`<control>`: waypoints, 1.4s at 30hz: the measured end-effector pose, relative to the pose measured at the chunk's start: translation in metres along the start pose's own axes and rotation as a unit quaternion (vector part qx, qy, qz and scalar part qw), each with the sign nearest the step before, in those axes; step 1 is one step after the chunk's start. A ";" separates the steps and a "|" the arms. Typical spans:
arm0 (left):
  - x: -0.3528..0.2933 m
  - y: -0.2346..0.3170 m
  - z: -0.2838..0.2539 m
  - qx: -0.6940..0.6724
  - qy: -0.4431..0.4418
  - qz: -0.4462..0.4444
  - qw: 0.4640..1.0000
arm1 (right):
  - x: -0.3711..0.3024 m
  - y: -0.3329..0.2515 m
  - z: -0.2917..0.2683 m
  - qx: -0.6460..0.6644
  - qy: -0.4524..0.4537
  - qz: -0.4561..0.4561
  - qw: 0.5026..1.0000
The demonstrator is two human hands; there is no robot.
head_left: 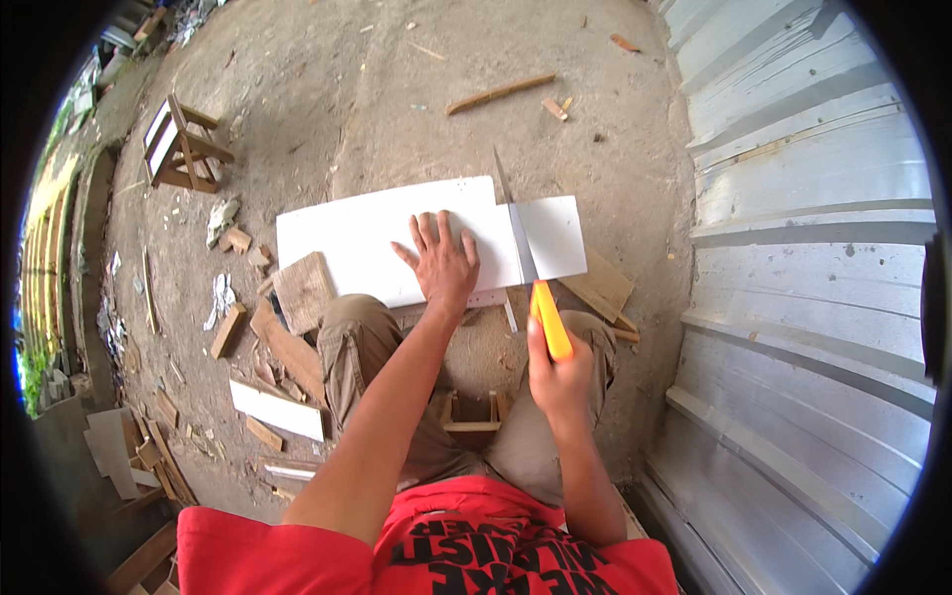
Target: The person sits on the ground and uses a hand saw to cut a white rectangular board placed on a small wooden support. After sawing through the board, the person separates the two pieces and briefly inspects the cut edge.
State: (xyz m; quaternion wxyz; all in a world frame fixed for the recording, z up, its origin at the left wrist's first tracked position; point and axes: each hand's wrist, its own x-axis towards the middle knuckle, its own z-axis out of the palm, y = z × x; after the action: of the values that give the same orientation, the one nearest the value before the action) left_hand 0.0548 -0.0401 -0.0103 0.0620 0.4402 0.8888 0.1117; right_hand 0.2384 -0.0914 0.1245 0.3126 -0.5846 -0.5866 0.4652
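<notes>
A white board [342,238] lies across in front of my knees. My left hand [441,260] rests flat on it with the fingers spread. In my right hand [557,369] is the orange-yellow handle of a hand saw [523,243], the fingers wrapped round it. The saw's blade points away from me and stands in a cut near the board's right end. To the right of the blade, the smaller end piece [555,236] sits in line with the board. Whether the cut goes all the way through cannot be made out.
Wooden offcuts [288,347] and a white strip of board [278,409] lie left of my knees. A small wooden stool [183,149] stands at the far left. Corrugated metal sheeting [793,258] runs along the right. A wooden stick [499,94] lies on the ground ahead.
</notes>
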 end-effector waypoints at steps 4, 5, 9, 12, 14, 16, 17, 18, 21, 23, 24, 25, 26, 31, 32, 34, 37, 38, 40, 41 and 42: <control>0.004 0.022 0.002 -0.013 0.018 0.017 1.000 | 0.158 0.004 0.060 -0.064 0.043 -0.071 0.994; 0.008 0.026 0.001 -0.018 0.018 0.015 1.000 | 0.165 0.000 0.059 -0.069 0.037 -0.059 0.995; 0.007 0.014 0.001 -0.033 0.045 0.018 0.998 | 0.116 0.018 0.055 -0.026 0.024 -0.070 0.997; 0.002 -0.003 0.000 -0.007 0.035 0.004 0.999 | -0.008 0.020 0.009 0.058 -0.009 -0.023 0.998; 0.000 0.009 -0.001 -0.005 0.013 0.012 1.000 | -0.085 0.029 -0.037 0.065 -0.017 0.048 0.997; -0.001 0.007 0.003 -0.004 0.012 0.016 1.000 | -0.134 0.020 -0.060 0.022 -0.003 0.031 0.999; -0.002 0.001 0.004 -0.003 0.017 0.017 1.000 | -0.140 0.016 -0.060 0.017 -0.009 0.035 0.999; -0.001 0.001 0.005 -0.007 0.027 0.020 0.999 | -0.141 0.011 -0.060 0.010 -0.010 0.033 0.999; 0.000 0.006 0.001 0.004 0.002 0.007 1.000 | -0.093 -0.003 -0.041 0.003 0.005 0.003 1.000; -0.001 -0.003 0.005 0.012 0.020 0.010 1.000 | -0.018 0.014 -0.006 -0.006 0.010 -0.034 0.999; 0.000 0.000 0.005 0.017 0.023 0.011 1.000 | 0.024 0.007 0.008 -0.028 -0.009 -0.019 0.999; 0.003 0.009 0.005 0.017 0.028 0.017 0.999 | 0.066 0.021 0.028 -0.023 0.025 -0.067 0.997; 0.004 0.015 0.005 0.006 0.025 0.018 1.000 | 0.101 0.013 0.036 -0.038 0.029 -0.066 0.997; 0.001 0.015 0.004 -0.007 0.028 0.019 0.999 | 0.121 0.004 0.055 -0.030 0.034 -0.061 0.997; -0.003 0.013 0.005 -0.002 0.023 0.021 1.000 | 0.095 0.022 0.049 -0.018 0.043 -0.086 0.995; 0.005 0.005 -0.003 0.004 -0.014 0.005 1.000 | 0.011 0.019 0.019 0.019 0.015 -0.039 0.999; 0.000 0.007 -0.004 0.004 -0.008 0.011 1.000 | -0.106 0.022 -0.049 0.034 -0.031 0.018 0.999; -0.001 0.006 -0.001 -0.001 0.004 0.022 1.000 | -0.132 0.014 -0.066 0.021 -0.033 0.025 0.999; 0.001 0.007 0.001 -0.002 0.006 0.022 1.000 | -0.146 -0.001 -0.075 0.012 -0.026 0.035 0.999; -0.001 0.005 0.002 -0.001 0.008 0.020 1.000 | -0.142 -0.009 -0.072 0.014 -0.022 0.040 0.999; 0.000 0.005 0.002 0.000 0.007 0.017 1.000 | -0.130 -0.014 -0.067 0.015 -0.017 0.038 0.999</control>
State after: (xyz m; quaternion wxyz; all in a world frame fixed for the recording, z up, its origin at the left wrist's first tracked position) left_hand 0.0589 -0.0365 -0.0111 0.0540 0.4547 0.8814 0.1160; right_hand 0.3094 -0.2046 0.1856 0.2935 -0.5931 -0.5625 0.4957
